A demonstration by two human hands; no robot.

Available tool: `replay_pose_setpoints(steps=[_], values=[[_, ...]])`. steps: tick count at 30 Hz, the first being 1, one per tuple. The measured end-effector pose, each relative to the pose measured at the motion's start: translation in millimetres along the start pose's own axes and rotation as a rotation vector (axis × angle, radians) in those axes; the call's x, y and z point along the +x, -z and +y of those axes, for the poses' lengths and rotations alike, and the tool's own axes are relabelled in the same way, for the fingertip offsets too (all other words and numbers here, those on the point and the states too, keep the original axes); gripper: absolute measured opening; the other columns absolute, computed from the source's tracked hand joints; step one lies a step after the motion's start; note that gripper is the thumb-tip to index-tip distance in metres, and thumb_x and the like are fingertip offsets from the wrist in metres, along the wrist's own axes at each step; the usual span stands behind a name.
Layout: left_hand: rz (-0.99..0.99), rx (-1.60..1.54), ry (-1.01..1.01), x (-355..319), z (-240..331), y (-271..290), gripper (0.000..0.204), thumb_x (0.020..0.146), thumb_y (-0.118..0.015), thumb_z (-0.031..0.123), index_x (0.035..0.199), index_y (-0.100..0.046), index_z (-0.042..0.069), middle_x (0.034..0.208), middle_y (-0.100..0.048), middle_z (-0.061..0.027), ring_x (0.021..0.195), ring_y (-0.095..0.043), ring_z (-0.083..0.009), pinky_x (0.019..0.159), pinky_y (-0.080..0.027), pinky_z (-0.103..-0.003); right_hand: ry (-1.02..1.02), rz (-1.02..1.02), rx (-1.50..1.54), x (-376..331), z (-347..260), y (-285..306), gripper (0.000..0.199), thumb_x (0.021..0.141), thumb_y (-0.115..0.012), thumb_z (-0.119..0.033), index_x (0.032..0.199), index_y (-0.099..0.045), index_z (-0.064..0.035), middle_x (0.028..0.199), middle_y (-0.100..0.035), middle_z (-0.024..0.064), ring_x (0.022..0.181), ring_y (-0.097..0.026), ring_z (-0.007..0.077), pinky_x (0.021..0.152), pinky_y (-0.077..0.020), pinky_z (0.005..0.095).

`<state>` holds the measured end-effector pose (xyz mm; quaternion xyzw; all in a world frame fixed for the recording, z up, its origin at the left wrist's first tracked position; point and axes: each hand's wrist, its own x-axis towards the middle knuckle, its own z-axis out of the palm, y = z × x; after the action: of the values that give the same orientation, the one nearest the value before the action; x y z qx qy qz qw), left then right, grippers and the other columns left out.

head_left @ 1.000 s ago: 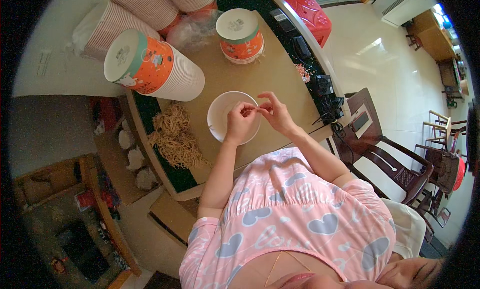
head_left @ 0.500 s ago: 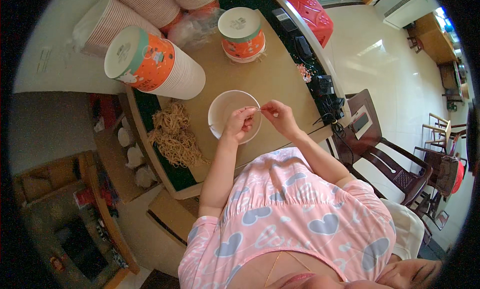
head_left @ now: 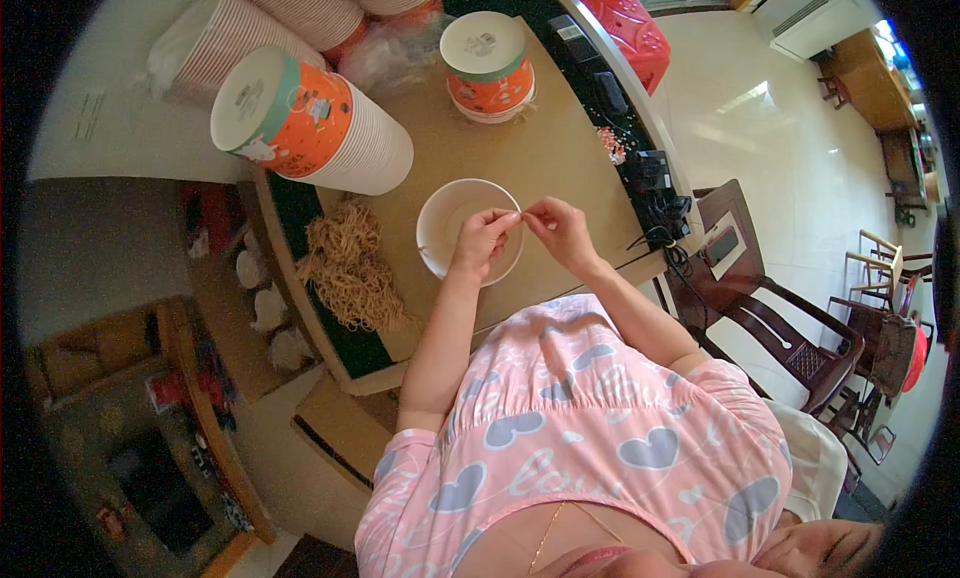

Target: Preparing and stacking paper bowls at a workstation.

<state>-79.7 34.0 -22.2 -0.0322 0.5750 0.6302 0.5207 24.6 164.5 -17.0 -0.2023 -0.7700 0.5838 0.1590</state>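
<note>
A white paper tub (head_left: 440,213) stands mouth up on the brown board near the table's front edge. Over its right side my left hand (head_left: 483,243) is closed in a pinch, its wrist across the near rim. Fingertip to fingertip with it, my right hand (head_left: 560,231) also pinches, just right of the rim. Whatever is between the fingers is too small to make out. To the left lies a tangled heap of tan paper or twine strands (head_left: 345,263).
Behind the strands leans a tall stack of orange-banded tubs (head_left: 310,128); a shorter stack (head_left: 488,73) stands at the back. More stacked tubs (head_left: 295,18) in clear plastic lie back left. Black adapters and cables (head_left: 655,178) line the right edge. A dark chair (head_left: 730,248) stands beyond.
My two hands have come slightly closer together at the fingertips. The tub and stacks look unmoved apart from a small shift of view.
</note>
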Motion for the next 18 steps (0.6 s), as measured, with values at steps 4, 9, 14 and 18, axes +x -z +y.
replay_pose_setpoints(steps=[4,9,14,18], values=[[0.042,0.076,-0.077,1,-2,0,0.008,0.082,-0.064,0.017,0.086,-0.064,0.01,0.062,-0.05,0.0077,0.047,-0.041,-0.0012,0.04,-0.028,-0.016,-0.117,-0.009,0.151,2,2,-1,0.012,0.083,-0.062,-0.009,0.089,-0.061,0.0017,0.073,-0.062,0.0054,0.067,-0.055,0.0087,0.06,-0.0458,0.0231],[0.158,0.163,-0.139,-7,4,-15,0.008,0.083,-0.062,0.016,0.087,-0.065,0.009,0.064,-0.054,0.0062,0.05,-0.042,-0.0008,0.042,-0.03,-0.016,-0.177,-0.041,0.205,3,-7,6,0.014,0.085,-0.061,-0.011,0.089,-0.061,0.0026,0.074,-0.062,0.0039,0.068,-0.055,0.008,0.061,-0.0456,0.022],[0.118,0.351,-0.441,-4,-3,-14,0.013,0.081,-0.064,0.009,0.092,-0.066,0.003,0.078,-0.063,0.0017,0.063,-0.053,-0.0053,0.057,-0.044,-0.02,-0.163,-0.079,0.195,9,-16,5,0.012,0.085,-0.06,-0.008,0.089,-0.06,0.0031,0.077,-0.063,0.0056,0.07,-0.057,0.0084,0.062,-0.0464,0.0222],[0.142,0.52,-0.486,-11,1,-19,0.013,0.08,-0.064,0.007,0.092,-0.066,0.002,0.08,-0.065,0.0001,0.068,-0.056,-0.0068,0.064,-0.046,-0.022,-0.149,-0.097,0.26,13,-15,1,0.009,0.084,-0.06,-0.005,0.088,-0.061,0.0026,0.077,-0.064,0.006,0.072,-0.058,0.009,0.063,-0.0473,0.0227]])
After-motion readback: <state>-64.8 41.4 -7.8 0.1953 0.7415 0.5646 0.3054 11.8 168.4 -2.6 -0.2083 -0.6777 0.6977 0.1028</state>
